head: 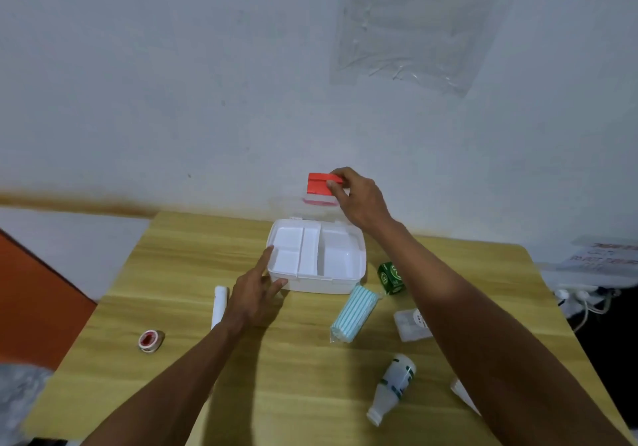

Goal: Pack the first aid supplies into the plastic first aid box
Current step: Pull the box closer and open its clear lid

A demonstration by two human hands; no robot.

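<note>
The white plastic first aid box (345, 281) stands open at the far middle of the wooden table, showing a divided white tray inside. Its clear lid (293, 205) is tipped up toward the wall. My right hand (359, 200) pinches the red latch (319, 185) at the top of the lid. My left hand (253, 295) rests with spread fingers against the box's front left corner and holds nothing. Loose supplies lie around: a white tube (219, 305), a red-cored tape roll (151, 340), a striped blue pack (354, 312), a green carton (390, 277), a white packet (411, 324) and a white bottle (393, 387) on its side.
The table (165, 273) stands against a pale wall. A white paper piece (462, 394) pokes out beside my right forearm. Cables and plugs (580, 299) hang off the right edge. An orange surface (31, 300) is at the left.
</note>
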